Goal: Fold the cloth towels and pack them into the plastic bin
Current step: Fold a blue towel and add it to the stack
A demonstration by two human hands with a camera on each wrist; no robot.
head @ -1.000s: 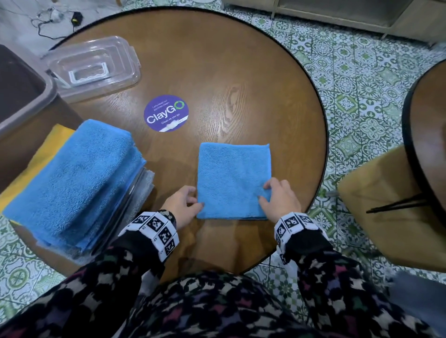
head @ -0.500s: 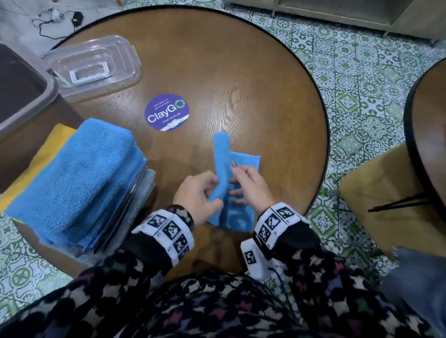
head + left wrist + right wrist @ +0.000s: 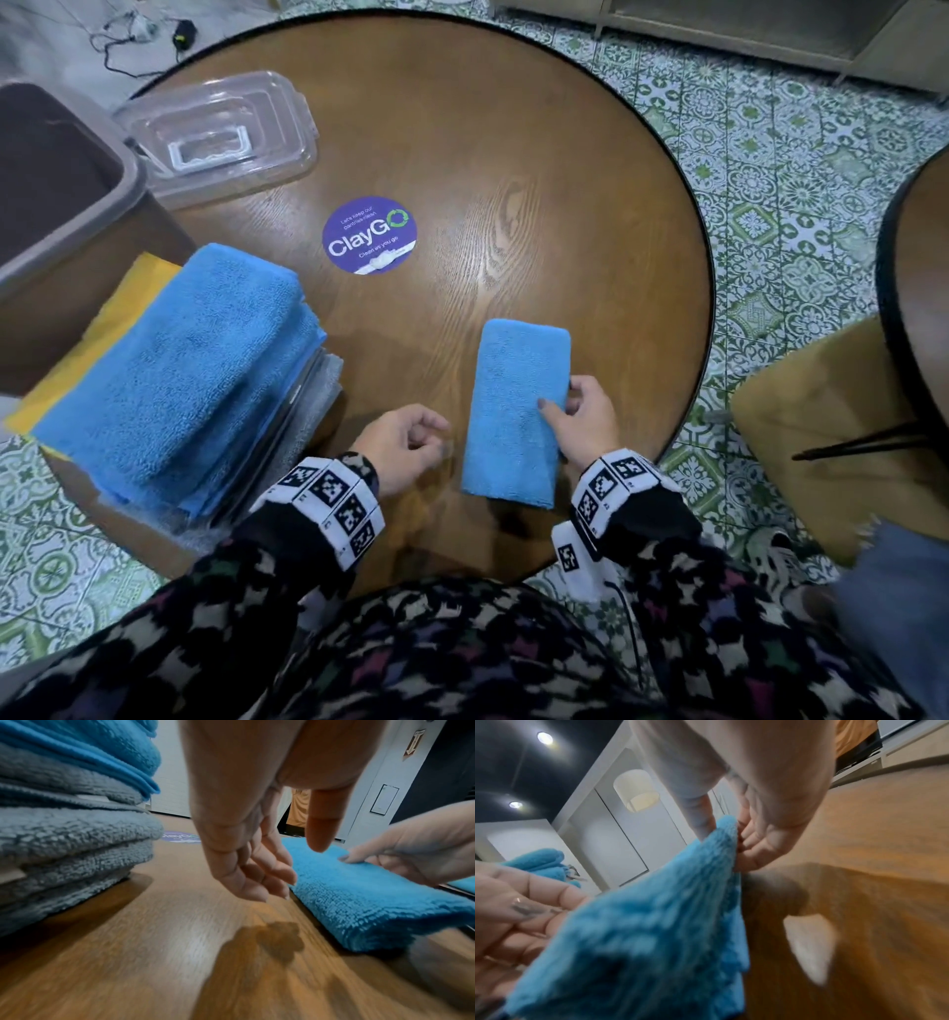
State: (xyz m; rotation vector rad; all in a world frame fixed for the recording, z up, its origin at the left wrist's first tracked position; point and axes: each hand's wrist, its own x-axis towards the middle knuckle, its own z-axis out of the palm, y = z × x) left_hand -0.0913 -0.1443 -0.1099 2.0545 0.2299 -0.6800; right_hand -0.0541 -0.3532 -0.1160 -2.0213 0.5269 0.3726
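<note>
A blue towel (image 3: 516,411), folded into a narrow strip, lies on the round wooden table (image 3: 513,154) in front of me. My right hand (image 3: 560,398) pinches its right edge, thumb on top and fingers beneath; the right wrist view shows the same pinch on the towel (image 3: 641,943). My left hand (image 3: 434,439) hovers just left of the strip with loosely curled fingers (image 3: 257,878), holding nothing. A clear plastic container (image 3: 221,133) sits at the table's far left. A brown-grey bin (image 3: 67,169) stands beside it at the left edge.
A tall stack of blue and grey towels (image 3: 174,370) fills the table's left side on a yellow cloth (image 3: 118,313). A purple round sticker (image 3: 369,235) is on the tabletop. A tan stool (image 3: 821,437) and a second table (image 3: 919,288) stand to the right.
The square towel got folded in half sideways into a narrow strip. My left hand let go and drew back to the left; my right hand now holds the right edge.
</note>
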